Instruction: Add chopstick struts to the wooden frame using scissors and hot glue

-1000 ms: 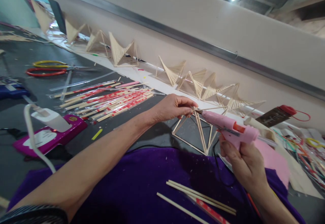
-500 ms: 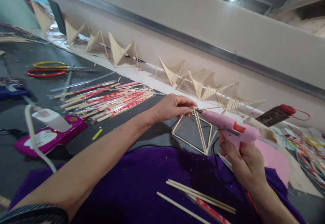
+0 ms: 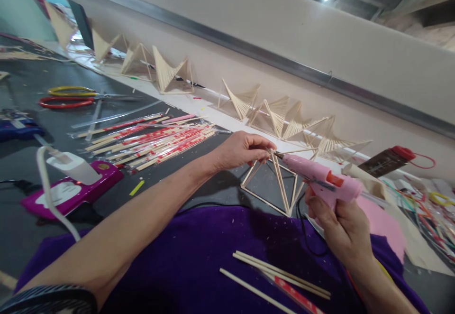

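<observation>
My right hand [image 3: 343,224] is wrapped round a pink hot glue gun [image 3: 322,179], its nozzle pointing left. The nozzle tip meets the top joint of a frame of thin wooden sticks [image 3: 282,186] standing on the dark table. At that same joint my left hand [image 3: 245,150] pinches the stick frame between thumb and fingers; the exact spot is partly hidden by the fingertips. Several loose chopsticks [image 3: 280,273], one pair in a red-printed wrapper, lie on the purple cloth [image 3: 199,252] in front of me.
Wrapped chopsticks [image 3: 152,138] lie in a heap left of centre, with scissors [image 3: 71,96] beyond. A magenta power strip [image 3: 78,190] with a white plug sits at left. Finished-looking curved stick models [image 3: 167,74] line the wall. A dark bottle with red cap [image 3: 387,160] lies right.
Almost nothing differs. Both hands, the glue gun and the stick frame hold their places; the view has shifted very slightly.
</observation>
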Action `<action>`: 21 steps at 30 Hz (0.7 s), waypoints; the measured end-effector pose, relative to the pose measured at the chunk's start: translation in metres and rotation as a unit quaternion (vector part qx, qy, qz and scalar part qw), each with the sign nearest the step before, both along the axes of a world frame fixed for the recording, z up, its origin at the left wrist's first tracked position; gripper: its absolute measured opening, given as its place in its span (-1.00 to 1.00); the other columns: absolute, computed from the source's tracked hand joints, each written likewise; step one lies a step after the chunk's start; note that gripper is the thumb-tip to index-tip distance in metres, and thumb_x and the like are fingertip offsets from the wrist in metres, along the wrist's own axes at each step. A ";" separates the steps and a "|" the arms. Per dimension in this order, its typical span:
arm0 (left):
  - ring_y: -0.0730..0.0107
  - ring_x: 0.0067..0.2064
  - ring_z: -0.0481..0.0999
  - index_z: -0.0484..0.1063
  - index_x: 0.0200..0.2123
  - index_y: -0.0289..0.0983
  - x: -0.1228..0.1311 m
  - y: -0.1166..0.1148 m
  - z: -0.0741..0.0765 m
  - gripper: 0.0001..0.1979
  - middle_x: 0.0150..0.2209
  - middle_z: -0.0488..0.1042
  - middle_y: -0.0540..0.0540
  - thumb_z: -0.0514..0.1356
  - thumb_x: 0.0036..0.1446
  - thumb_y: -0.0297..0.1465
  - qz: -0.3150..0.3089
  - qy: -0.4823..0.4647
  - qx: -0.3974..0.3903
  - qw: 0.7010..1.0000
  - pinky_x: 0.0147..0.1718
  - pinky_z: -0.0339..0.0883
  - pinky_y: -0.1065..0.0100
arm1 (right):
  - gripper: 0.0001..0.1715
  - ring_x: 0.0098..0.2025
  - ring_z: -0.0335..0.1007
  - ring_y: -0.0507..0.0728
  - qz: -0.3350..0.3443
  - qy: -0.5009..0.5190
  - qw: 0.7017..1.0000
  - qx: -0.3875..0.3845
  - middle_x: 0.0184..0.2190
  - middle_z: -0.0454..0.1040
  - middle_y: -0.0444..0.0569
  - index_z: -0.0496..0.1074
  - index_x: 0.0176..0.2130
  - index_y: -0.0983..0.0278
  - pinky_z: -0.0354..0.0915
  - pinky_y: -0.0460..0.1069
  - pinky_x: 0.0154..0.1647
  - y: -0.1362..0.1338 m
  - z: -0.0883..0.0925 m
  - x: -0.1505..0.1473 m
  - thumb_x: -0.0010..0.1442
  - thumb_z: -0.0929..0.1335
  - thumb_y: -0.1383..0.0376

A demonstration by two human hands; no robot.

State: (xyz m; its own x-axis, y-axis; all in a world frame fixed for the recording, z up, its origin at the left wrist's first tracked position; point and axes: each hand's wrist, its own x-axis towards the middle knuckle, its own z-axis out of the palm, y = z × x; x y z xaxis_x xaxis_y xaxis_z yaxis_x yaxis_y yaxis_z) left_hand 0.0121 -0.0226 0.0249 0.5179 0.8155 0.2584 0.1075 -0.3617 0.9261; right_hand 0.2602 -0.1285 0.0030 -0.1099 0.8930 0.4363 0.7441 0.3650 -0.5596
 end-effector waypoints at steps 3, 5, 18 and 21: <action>0.52 -0.37 0.46 0.48 -0.16 -0.32 0.000 0.000 0.000 -0.72 -0.38 0.53 -0.06 0.17 0.03 -0.37 0.002 -0.002 0.001 1.000 -0.51 0.32 0.54 | -0.74 -0.57 0.21 0.06 0.000 0.006 1.000 -0.004 -0.57 0.36 -0.11 0.35 -0.27 0.27 0.13 -0.02 -0.53 0.000 0.001 0.000 0.18 0.27 0.12; 0.51 -0.37 0.46 0.48 -0.16 -0.32 0.000 -0.001 0.000 -0.71 -0.38 0.53 -0.06 0.18 0.02 -0.37 0.006 -0.002 -0.002 1.000 -0.51 0.32 0.54 | -0.74 -0.55 0.23 0.07 -0.003 0.009 1.000 0.001 -0.55 0.37 -0.09 0.36 -0.26 0.26 0.14 -0.01 -0.53 0.000 0.001 0.000 0.17 0.27 0.13; 0.52 -0.37 0.46 0.48 -0.16 -0.32 0.000 0.000 0.000 -0.72 -0.38 0.53 -0.05 0.18 0.03 -0.38 0.008 0.002 0.004 1.000 -0.52 0.32 0.55 | -0.73 -0.58 0.20 0.04 -0.002 0.008 1.000 -0.003 -0.57 0.35 -0.12 0.37 -0.27 0.27 0.14 -0.02 -0.53 -0.001 0.003 -0.003 0.18 0.27 0.12; 0.52 -0.37 0.46 0.48 -0.16 -0.32 0.000 0.000 0.000 -0.72 -0.38 0.52 -0.05 0.17 0.04 -0.38 0.005 0.003 0.006 1.000 -0.51 0.31 0.55 | -0.71 -0.58 0.19 0.04 0.003 0.007 1.000 -0.001 -0.58 0.34 -0.12 0.37 -0.27 0.28 0.13 -0.02 -0.53 0.000 0.003 -0.005 0.18 0.27 0.10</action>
State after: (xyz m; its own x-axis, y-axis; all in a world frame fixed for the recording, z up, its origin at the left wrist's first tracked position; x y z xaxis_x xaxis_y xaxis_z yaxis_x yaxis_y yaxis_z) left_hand 0.0125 -0.0227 0.0246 0.5116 0.8177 0.2639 0.1175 -0.3708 0.9212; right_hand 0.2555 -0.1288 0.0064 -0.1103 0.8931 0.4361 0.7342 0.3690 -0.5699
